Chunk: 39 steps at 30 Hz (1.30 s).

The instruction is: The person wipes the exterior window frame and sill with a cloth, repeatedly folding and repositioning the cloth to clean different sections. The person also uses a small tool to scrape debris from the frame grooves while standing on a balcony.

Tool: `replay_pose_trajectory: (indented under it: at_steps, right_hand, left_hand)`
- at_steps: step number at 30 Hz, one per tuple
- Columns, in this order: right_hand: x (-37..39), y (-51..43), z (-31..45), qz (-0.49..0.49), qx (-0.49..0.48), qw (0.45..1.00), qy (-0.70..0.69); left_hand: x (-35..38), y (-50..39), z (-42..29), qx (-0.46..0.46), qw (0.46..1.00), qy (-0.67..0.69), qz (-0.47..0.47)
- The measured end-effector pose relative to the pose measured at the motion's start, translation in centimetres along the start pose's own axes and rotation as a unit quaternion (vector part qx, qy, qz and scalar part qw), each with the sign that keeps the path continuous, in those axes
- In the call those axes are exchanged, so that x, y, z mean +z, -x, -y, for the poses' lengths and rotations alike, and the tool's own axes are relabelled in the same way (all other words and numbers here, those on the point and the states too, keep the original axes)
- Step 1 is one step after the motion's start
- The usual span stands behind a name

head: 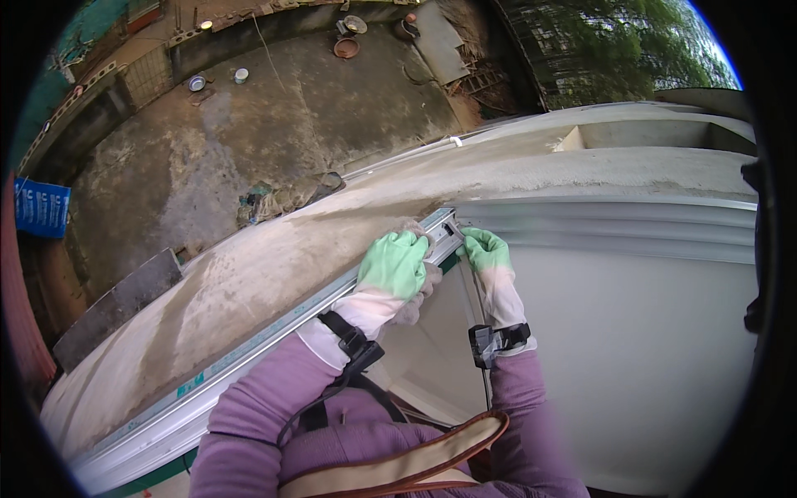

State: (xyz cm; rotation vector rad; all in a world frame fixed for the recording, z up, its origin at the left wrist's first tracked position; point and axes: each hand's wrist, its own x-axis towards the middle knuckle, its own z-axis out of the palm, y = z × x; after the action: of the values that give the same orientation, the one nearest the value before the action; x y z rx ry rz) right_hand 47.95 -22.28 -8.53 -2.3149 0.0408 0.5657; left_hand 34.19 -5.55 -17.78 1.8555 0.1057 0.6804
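My left hand (393, 264), in a green-and-white glove, presses a grey cloth (414, 309) over the top edge of a silver aluminium window sash (445, 235). The cloth hangs down on both sides of that edge. My right hand (487, 252) wears a matching glove, its fingers curled around the sash's end corner. A dark slot shows in the end face of the sash, between the two hands. The fingertips of my right hand are partly hidden. Printed film (249, 348) runs along the sash's outer edge towards the lower left.
Beyond the sash lies a concrete ledge (261, 283), with a drop to a yard (324, 106) far below. Grey metal rails (622, 227) and a pale smooth surface (635, 348) are on the right. A brown-trimmed hat brim or strap (405, 454) crosses the bottom of the view.
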Motion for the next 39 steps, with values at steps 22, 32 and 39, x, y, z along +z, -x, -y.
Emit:
replay_pose_trajectory:
  at_steps: [22, 32, 39]
  right_hand:
    - [-0.2, 13.2, -14.0, -0.118, -0.04, 0.952, -0.28]
    - [-2.5, 12.7, -17.4, -0.118, 0.022, 0.945, -0.303]
    - [-3.5, 12.5, -19.3, -0.103, -0.003, 0.948, -0.302]
  left_hand:
    - [10.0, -2.3, -1.4, -0.089, 0.99, 0.095, 0.063]
    - [14.0, -5.4, -3.8, -0.258, 0.961, 0.06, 0.084]
    - [15.5, -5.8, -5.2, -0.239, 0.97, 0.02, -0.048]
